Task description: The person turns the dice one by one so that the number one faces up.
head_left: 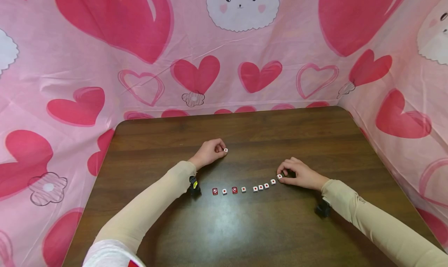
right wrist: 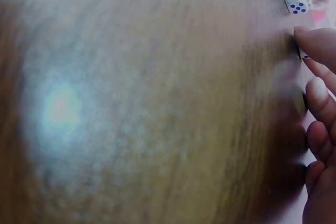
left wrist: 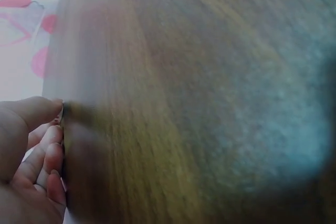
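Above the left part of a row of dice, my left hand (head_left: 211, 152) pinches a white die (head_left: 225, 150) with a red pip on its top face. In the left wrist view, the fingers of the left hand (left wrist: 34, 150) mostly hide that die. My right hand (head_left: 299, 173) holds another white die (head_left: 279, 176) between thumb and finger, at the right end of the row. Just left of it sits a white die (head_left: 273, 181). The right wrist view shows a die with blue pips (right wrist: 296, 0) beyond the right hand (right wrist: 321, 98).
The row curves across the brown wooden table (head_left: 224, 232). At its left lie a red die (head_left: 215, 191), a white die (head_left: 224, 191), a second red die (head_left: 234, 190) and several more white dice (head_left: 260, 187). A pink heart-print cloth (head_left: 227, 49) hangs around the table.
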Action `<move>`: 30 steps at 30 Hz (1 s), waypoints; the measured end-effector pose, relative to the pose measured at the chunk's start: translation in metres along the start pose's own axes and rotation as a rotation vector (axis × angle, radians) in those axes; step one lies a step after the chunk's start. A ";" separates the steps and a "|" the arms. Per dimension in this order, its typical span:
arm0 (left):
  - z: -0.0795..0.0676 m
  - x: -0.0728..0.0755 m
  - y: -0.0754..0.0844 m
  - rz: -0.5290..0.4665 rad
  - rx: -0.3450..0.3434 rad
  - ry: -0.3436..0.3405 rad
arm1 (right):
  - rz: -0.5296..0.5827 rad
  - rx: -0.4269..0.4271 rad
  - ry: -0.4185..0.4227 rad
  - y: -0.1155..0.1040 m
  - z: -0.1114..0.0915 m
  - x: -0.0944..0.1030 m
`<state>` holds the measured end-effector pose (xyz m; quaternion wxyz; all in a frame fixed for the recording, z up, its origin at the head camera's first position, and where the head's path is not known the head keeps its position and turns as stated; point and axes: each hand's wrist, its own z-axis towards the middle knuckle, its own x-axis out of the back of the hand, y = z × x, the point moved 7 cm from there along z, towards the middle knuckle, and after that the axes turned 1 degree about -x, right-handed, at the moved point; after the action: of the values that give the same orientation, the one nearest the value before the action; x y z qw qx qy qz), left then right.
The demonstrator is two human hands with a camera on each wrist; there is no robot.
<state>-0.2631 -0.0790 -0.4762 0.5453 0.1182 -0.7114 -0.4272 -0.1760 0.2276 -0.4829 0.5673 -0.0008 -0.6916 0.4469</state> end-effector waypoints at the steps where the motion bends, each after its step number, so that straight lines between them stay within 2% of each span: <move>1: 0.000 0.000 -0.001 0.001 -0.004 0.002 | 0.001 -0.002 -0.001 0.000 0.000 0.000; 6: -0.003 0.002 -0.003 0.002 -0.009 -0.003 | 0.004 -0.009 -0.006 0.000 0.000 0.000; 13: -0.016 0.002 0.001 0.037 -0.010 -0.021 | 0.013 -0.029 -0.019 0.001 0.000 -0.001; 19: -0.024 0.003 0.002 0.075 -0.029 -0.032 | 0.007 -0.005 -0.006 -0.001 0.000 0.000; 30: -0.046 0.005 0.002 0.081 -0.034 -0.067 | 0.001 -0.013 -0.008 0.000 0.000 0.000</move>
<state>-0.2243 -0.1033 -0.4694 0.5400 0.0655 -0.7262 -0.4204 -0.1761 0.2275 -0.4829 0.5644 -0.0030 -0.6967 0.4427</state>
